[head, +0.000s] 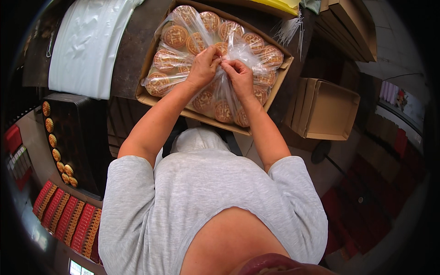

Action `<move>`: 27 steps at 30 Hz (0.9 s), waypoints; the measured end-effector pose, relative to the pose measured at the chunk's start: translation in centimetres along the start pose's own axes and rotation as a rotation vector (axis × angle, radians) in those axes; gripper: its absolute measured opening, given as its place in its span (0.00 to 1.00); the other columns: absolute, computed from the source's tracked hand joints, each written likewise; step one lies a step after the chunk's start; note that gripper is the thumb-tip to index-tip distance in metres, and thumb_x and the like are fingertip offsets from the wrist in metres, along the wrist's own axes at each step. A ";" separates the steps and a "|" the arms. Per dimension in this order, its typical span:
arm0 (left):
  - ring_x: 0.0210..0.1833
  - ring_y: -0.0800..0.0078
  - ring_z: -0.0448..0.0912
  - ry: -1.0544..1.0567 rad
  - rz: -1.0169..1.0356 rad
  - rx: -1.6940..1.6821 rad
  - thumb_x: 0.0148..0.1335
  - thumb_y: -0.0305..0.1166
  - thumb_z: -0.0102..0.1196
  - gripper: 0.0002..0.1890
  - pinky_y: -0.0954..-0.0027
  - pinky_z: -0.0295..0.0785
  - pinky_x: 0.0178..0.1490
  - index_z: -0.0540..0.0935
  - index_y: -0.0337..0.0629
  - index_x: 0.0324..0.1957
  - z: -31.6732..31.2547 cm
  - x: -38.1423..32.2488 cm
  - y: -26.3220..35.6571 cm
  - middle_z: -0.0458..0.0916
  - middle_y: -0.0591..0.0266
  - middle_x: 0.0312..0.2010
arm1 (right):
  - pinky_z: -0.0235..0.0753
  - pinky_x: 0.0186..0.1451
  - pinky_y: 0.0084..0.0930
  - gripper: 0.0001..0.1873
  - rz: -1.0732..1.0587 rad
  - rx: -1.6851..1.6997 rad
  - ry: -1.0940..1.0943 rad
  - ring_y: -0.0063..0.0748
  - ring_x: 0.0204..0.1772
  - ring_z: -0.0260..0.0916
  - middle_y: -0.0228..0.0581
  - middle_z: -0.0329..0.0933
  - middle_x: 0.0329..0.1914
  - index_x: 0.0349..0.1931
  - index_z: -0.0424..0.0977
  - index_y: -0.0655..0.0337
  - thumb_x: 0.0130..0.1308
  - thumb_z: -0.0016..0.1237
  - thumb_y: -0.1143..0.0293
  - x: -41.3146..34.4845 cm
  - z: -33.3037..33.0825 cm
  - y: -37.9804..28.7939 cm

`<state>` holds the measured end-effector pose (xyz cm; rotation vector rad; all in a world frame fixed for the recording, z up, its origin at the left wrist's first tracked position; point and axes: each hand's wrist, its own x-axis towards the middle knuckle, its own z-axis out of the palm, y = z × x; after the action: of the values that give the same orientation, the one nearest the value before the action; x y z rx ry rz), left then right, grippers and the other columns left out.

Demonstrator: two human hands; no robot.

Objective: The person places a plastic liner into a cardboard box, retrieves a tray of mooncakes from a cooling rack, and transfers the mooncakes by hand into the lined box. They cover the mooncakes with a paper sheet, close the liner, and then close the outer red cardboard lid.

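Before me on a dark table lies a shallow cardboard box (202, 119) with rows of round, patterned mooncakes (176, 36) in it. A clear plastic bag (240, 51) covers them, its folds drawn up to a gathered neck near the middle. My left hand (205, 67) pinches this neck between thumb and fingers. Close against it, my right hand (240, 73) grips the same spot from the other side, thumb and forefinger together. Something small and pale shows between the fingertips, possibly a tie; the fingers hide most of it.
White ties (291, 29) lie fanned beyond the box's right corner, near a yellow-topped carton (275, 7). Flat plastic bags (89, 44) cover the table's left. A dark tray (86, 137) holds several small mooncakes (49, 125). Nested cardboard boxes (331, 115) stand at right; red packages (65, 213) lie lower left.
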<state>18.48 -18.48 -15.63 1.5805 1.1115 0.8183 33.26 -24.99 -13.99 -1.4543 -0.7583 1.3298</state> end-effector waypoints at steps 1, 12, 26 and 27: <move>0.43 0.47 0.82 -0.003 0.005 0.008 0.64 0.24 0.59 0.08 0.56 0.76 0.48 0.76 0.37 0.43 -0.1 0.0 0.2 0.83 0.47 0.37 | 0.75 0.44 0.15 0.08 0.009 -0.001 -0.005 0.14 0.38 0.75 0.27 0.84 0.36 0.41 0.84 0.65 0.70 0.60 0.69 0.0 -0.1 0.0; 0.40 0.50 0.83 0.012 0.021 0.018 0.63 0.24 0.60 0.06 0.57 0.77 0.45 0.77 0.36 0.41 -0.3 -0.1 0.4 0.83 0.49 0.36 | 0.75 0.43 0.17 0.09 -0.033 -0.070 0.028 0.14 0.37 0.75 0.28 0.84 0.34 0.39 0.84 0.67 0.71 0.59 0.68 0.3 0.0 0.8; 0.40 0.75 0.84 -0.532 0.045 0.113 0.62 0.21 0.64 0.06 0.70 0.78 0.47 0.84 0.39 0.41 -5.1 4.1 0.7 0.86 0.57 0.34 | 0.73 0.38 0.21 0.09 -0.100 -0.126 0.031 0.15 0.32 0.72 0.28 0.81 0.27 0.36 0.82 0.65 0.69 0.61 0.67 1.1 0.2 1.9; 0.39 0.77 0.83 -0.561 0.054 0.137 0.61 0.21 0.64 0.06 0.70 0.78 0.47 0.85 0.39 0.40 -5.1 4.7 0.5 0.87 0.58 0.33 | 0.73 0.37 0.22 0.09 -0.125 -0.199 0.055 0.17 0.32 0.72 0.30 0.80 0.27 0.35 0.82 0.65 0.68 0.61 0.67 1.2 0.2 2.1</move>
<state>15.66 -12.38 -13.79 1.8102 0.7283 0.2967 32.96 -24.46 -16.33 -1.5656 -0.9516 1.1403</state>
